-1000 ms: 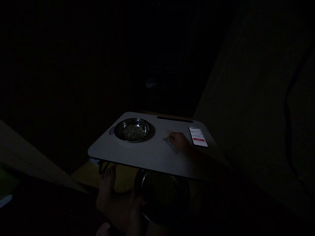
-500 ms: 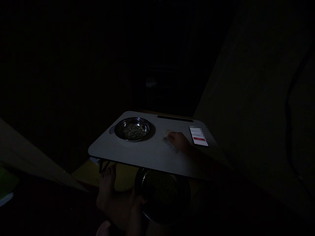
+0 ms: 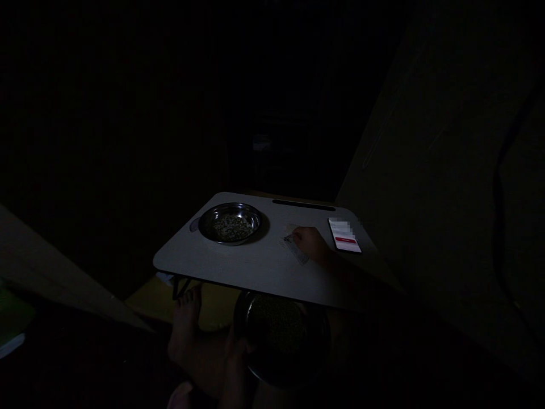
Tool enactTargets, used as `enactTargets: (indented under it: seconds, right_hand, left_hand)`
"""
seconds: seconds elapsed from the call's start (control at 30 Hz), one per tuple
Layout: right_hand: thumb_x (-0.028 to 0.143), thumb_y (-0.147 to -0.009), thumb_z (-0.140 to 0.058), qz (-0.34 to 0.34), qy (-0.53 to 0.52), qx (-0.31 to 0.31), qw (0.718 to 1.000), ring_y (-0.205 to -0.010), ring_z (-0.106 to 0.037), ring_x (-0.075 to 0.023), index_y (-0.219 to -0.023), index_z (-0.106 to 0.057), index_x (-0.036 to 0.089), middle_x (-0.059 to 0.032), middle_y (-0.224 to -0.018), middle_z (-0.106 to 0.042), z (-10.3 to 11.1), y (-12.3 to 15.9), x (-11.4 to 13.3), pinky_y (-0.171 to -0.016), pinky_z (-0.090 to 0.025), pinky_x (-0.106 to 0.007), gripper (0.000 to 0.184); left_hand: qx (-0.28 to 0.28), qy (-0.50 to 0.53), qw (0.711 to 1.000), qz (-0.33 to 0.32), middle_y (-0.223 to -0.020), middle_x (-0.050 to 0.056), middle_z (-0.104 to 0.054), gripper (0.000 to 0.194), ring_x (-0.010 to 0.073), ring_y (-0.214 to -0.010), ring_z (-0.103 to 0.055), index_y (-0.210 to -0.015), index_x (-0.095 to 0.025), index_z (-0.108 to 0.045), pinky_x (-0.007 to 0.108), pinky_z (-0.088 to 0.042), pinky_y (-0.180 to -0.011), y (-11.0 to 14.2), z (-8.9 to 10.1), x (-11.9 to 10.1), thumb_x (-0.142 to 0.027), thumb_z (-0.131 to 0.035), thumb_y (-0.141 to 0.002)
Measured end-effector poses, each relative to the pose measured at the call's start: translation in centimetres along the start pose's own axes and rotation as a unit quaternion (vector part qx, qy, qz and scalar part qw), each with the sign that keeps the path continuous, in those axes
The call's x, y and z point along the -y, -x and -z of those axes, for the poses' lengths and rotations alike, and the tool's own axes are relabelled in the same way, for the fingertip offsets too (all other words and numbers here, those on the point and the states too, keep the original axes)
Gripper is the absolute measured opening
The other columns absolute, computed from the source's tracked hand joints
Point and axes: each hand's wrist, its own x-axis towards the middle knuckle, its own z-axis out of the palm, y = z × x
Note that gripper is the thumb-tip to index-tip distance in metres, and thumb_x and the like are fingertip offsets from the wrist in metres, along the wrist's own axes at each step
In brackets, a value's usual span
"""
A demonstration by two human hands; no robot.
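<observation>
On the white lap table, my right hand (image 3: 310,241) is closed, fingertips down at a small pale printed piece (image 3: 300,257), paper or a packet; I cannot tell which. Small dark bits lie by the fingertips, and whatever they pinch is hidden. Below the table's near edge, my left hand (image 3: 238,347) is closed on the rim of a large metal bowl (image 3: 293,378). Greenish small pieces (image 3: 279,321) lie inside it, too dim to name. A shallow steel bowl (image 3: 232,241) with pale and dark bits stands at the table's left.
The lap table (image 3: 238,267) has a dark slot (image 3: 303,205) along its far edge and a folding leg (image 3: 181,287). A lit phone (image 3: 344,236) lies at its right. A bare foot (image 3: 185,315) is beneath the near left corner. A wall (image 3: 434,199) rises on the right; the room is very dark.
My right hand has shifted very slightly over the printed piece, its fingertips still down. The left hand and both bowls look the same.
</observation>
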Motion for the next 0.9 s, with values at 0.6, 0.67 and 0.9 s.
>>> enactTargets:
  seconds: [0.6, 0.67, 0.9]
  right_hand:
    - [0.021, -0.075, -0.040, 0.008, 0.028, -0.002, 1.000, -0.075, -0.057, -0.0131, -0.075, -0.061, 0.018, -0.0045, -0.079, -0.063, 0.1, -0.5, 0.4, -0.064, -0.036, -0.020, 0.021]
    - [0.022, -0.076, -0.039, 0.006, 0.029, 0.000, 1.000, -0.074, -0.056, -0.0130, -0.075, -0.061, 0.018, -0.0043, -0.079, -0.063, 0.2, -0.3, 0.5, -0.065, -0.036, -0.020, 0.022]
    - [0.022, -0.076, -0.040, 0.004, 0.021, -0.001, 1.000, -0.075, -0.055, -0.0129, -0.077, -0.060, 0.018, -0.0042, -0.079, -0.063, -0.2, 0.1, -0.2, -0.065, -0.036, -0.020, 0.021]
  left_hand:
    - [0.125, -0.304, 0.942, -0.061, -0.074, 0.008, -0.050, 0.031, 0.0218, -0.081, -0.046, -0.094, -0.005, -0.054, 0.040, -0.030, -0.076, -3.2, -6.9, 20.0, -0.014, -0.032, -0.073]
    - [0.109, -0.282, 0.951, -0.072, -0.073, 0.008, -0.050, 0.030, 0.0208, -0.078, -0.046, -0.091, -0.006, -0.055, 0.038, -0.031, -0.074, -2.9, -6.9, 20.2, -0.016, -0.033, -0.074]
    - [0.083, -0.173, 0.981, 0.001, -0.069, 0.010, -0.052, 0.028, 0.0227, -0.078, -0.049, -0.085, -0.003, -0.057, 0.040, -0.032, -0.075, -3.4, -6.4, 18.3, -0.016, -0.036, -0.072]
